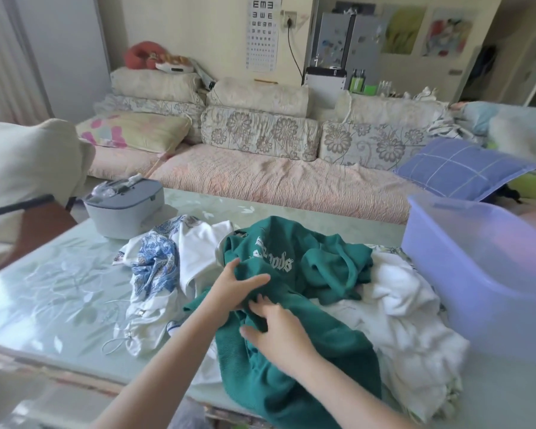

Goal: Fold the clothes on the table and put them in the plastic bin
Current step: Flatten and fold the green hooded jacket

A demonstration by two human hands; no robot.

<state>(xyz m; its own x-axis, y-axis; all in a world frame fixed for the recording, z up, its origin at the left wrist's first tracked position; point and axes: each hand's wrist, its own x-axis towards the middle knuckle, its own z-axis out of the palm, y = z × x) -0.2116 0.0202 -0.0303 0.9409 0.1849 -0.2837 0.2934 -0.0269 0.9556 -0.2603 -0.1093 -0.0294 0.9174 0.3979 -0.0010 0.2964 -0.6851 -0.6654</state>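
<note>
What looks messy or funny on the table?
The clothes lie crumpled in one heap, none folded. The sweater sprawls on top, held by the left hand and right hand. Nothing looks spilled or broken.

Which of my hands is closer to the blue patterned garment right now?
Left. The left hand grips the green sweatshirt just right of the blue patterned garment. The right hand grips the sweatshirt further right and closer to you.
</note>
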